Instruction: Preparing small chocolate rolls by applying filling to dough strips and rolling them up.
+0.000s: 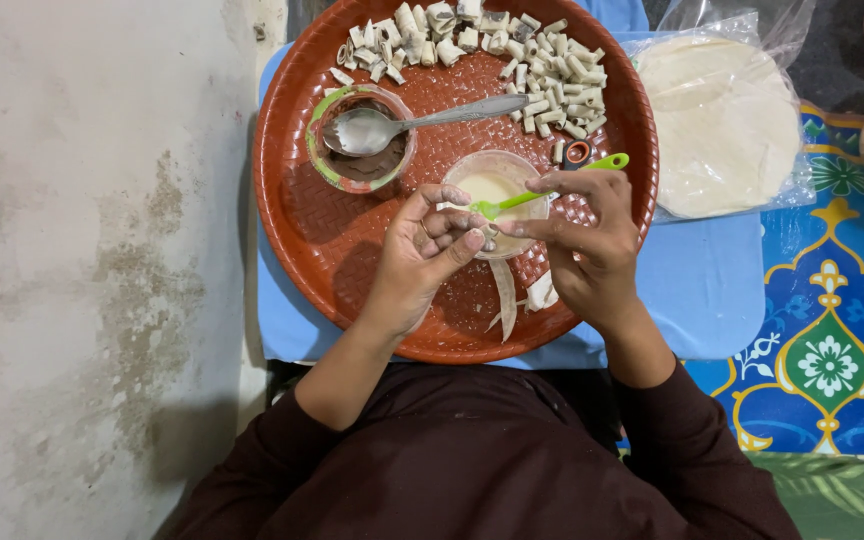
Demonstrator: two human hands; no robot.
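Stained plaster wall at left, blue bench (pixel 712 290) centre, patterned mat at right: rolled-pastry station.

Round red-brown tray (pixel 302 230) covers most of the bench, keeping all within reach. Green-rimmed bowl of dark filling (pixel 362 165) at tray left, metal spoon (pixel 422 120) resting across it. Pile of small finished rolls (pixel 492 50) along the far rim, away from the working spot. Left hand (pixel 417 265), grip pinched on a small dough piece (pixel 452 208) near the tray middle, held beside the clear cup of pale paste (pixel 492 185), apparently for coating. Right hand (pixel 592 250), grip pressed on a green spatula (pixel 552 188) whose tip lies over the cup. Cut dough strips (pixel 505 295) lie below the hands. Bagged stack of round wrappers (pixel 722 125) far right.
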